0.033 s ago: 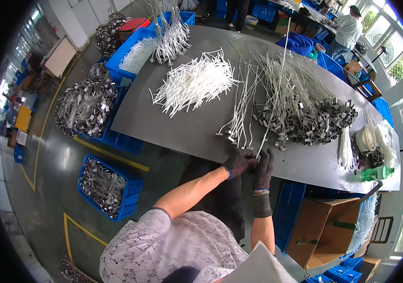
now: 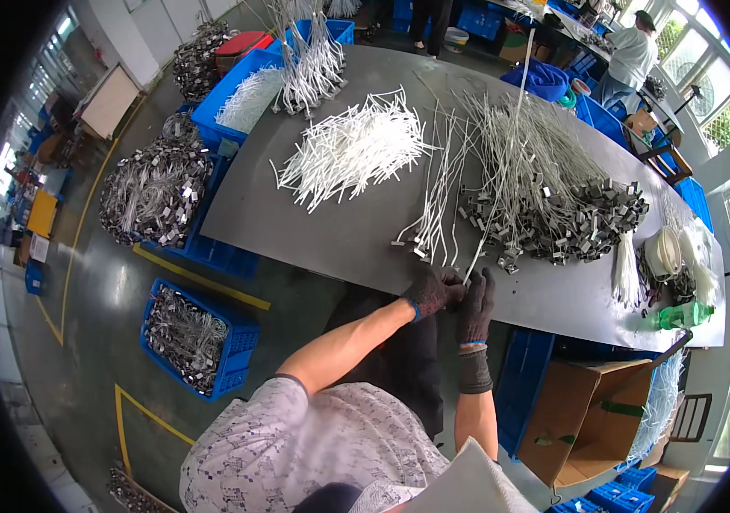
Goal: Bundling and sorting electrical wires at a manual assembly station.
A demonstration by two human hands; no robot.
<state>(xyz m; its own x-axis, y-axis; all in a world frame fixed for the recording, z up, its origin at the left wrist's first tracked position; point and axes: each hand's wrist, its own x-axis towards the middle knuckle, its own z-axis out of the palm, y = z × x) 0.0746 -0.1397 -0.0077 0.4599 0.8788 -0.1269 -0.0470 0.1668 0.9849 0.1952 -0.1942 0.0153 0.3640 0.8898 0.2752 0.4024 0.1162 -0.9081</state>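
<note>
My left hand [image 2: 435, 291], in a dark knit glove, is closed at the table's front edge on the lower end of a long thin wire with a white sleeve [image 2: 473, 262]. Close beside it, my gloved right hand [image 2: 475, 309] is closed at the same end, its fingers pressed together. The end between my fingers is hidden. The wire rises upright past a heap of wires with dark metal-looking end pieces [image 2: 579, 214]. Just beyond my left hand lie several separate sleeved wires [image 2: 433, 222]. Farther left is a pile of short white tubes [image 2: 356, 150].
The grey table [image 2: 297, 239] curves across in front of me. A green bottle [image 2: 681, 315] lies at its right end. Below are a cardboard box [image 2: 583, 419] and, at left, a blue crate of wired parts [image 2: 241, 355]. A person [image 2: 632, 56] works at the far right.
The wire's upper part has swung slightly to the right. Both hands stay almost in place, still closed at its lower end.
</note>
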